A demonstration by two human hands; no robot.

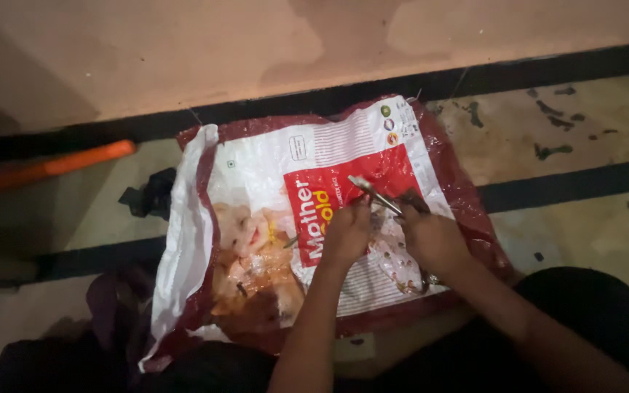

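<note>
Far left: orange handle point(74, 163) lying on the floor along the dark skirting stripe at the foot of the wall. Just right of it, a crumpled black scrap point(151, 195) on the floor, touching the left edge of the sack. Centre: large woven sack point(256, 175), white and maroon with a red panel and a printed food picture, spread flat on the tiled floor point(584, 218), its left edge folded back to show the white lining. Left hand point(345, 234) resting on the red panel of the sack, fingers curled and pressed together around the lower end of a thin metal tool point(374, 193); tool tilted, tip pointing up and left, lying across the sack between both hands. Right hand point(431, 236) just beside the left, fingers closed; seemingly gripping the same tool at a dark piece by its knuckles, exact hold not discernible. Dim lighting, small dark specks on the sack below the hands. Far right: black smears on the floor tiles.
</note>
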